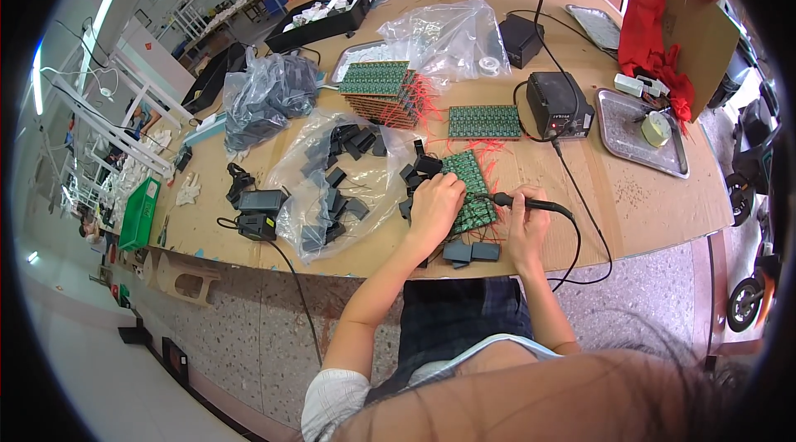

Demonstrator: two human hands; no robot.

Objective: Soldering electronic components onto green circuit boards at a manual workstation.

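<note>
My left hand [434, 206] presses down on a green circuit board panel [468, 179] with red wires, lying near the table's front edge. My right hand [526, 222] holds a black soldering iron [531, 204], its tip pointing left onto the board. A cable runs from the iron back to a black soldering station [560, 104]. Small black plastic housings [471, 252] lie just in front of my hands.
A stack of green boards [383, 89] and a flat board panel [484, 122] lie further back. Clear bags hold black housings [336, 185]. A metal tray [638, 135] sits to the right, black power adapters [259, 214] to the left, a red cloth [655, 19] at the back right.
</note>
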